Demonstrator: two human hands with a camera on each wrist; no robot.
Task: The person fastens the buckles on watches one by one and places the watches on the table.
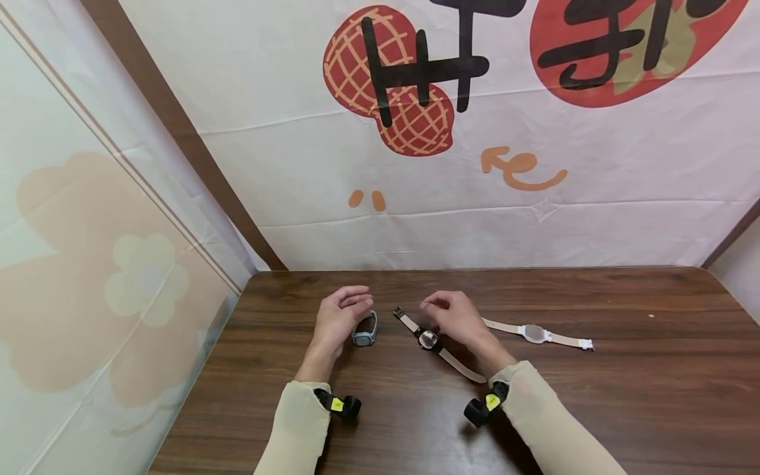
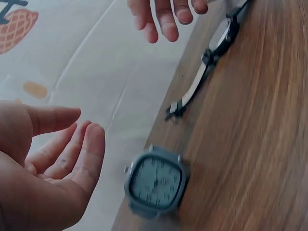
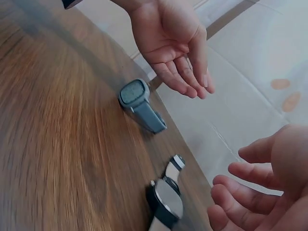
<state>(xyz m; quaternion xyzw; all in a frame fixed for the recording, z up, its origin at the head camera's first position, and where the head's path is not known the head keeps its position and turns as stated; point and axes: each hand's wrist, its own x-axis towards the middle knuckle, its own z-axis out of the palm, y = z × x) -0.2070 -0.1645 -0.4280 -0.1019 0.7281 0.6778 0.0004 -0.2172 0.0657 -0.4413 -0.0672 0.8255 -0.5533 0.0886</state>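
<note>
Where the left grip hovers, a blue watch (looped) sits nearby.

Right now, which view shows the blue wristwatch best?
The left wrist view: the blue wristwatch appears largest, its dial facing the camera with visible numerals. The right wrist view shows the dial slanted, with more strap. The head view shows the looped strap, but the dial is too small to read.

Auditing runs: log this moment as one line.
left hand: empty, near blue watch; right hand: empty, near black watch; white watch: lying flat
</note>
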